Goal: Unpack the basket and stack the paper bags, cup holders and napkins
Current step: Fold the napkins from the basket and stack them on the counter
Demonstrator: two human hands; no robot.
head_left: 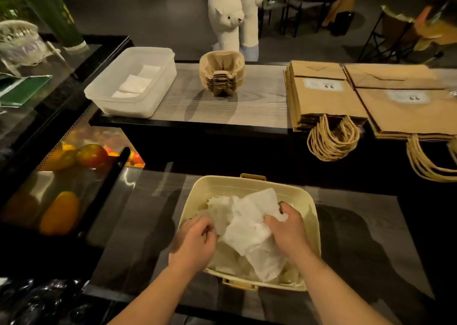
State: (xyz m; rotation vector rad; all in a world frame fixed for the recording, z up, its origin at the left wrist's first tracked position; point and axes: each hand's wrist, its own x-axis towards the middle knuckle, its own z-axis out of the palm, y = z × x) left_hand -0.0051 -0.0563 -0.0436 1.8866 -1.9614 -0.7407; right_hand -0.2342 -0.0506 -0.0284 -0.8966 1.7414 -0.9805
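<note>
Reaching down into the basket [250, 183], both hands are at work on the loose white napkins [249, 225] heaped inside it. The right hand [288, 228] has its fingers curled tight round a bunched fold at the far right of the heap. The left hand [195, 240] has its fingers curled in and pinches the paper's left edge. The biggest sheet lies crumpled, its long axis running from the far side of the basket towards the person. The cream basket has one handle at its far rim and one at its near rim.

It sits on a dark, glossy lower counter [138, 225]. Behind this is a raised shelf [247, 112] with a pale wood-grain top. On the shelf, from left to right, are:
- a translucent plastic tub [148, 107] holding a few flat white sheets
- a nested stack of cup holders [222, 75]
- two flat stacks of paper bags [321, 99]

The bags lie lengthwise away from the person, with their twine handles hanging over the shelf's near edge. Bare shelf shows between the tub, the cup holders and the bags.

Two plush alpacas [226, 18] stand beyond the shelf (the room behind them is dim). A glass case of fruit [91, 155] is on the left, well apart from the basket.
</note>
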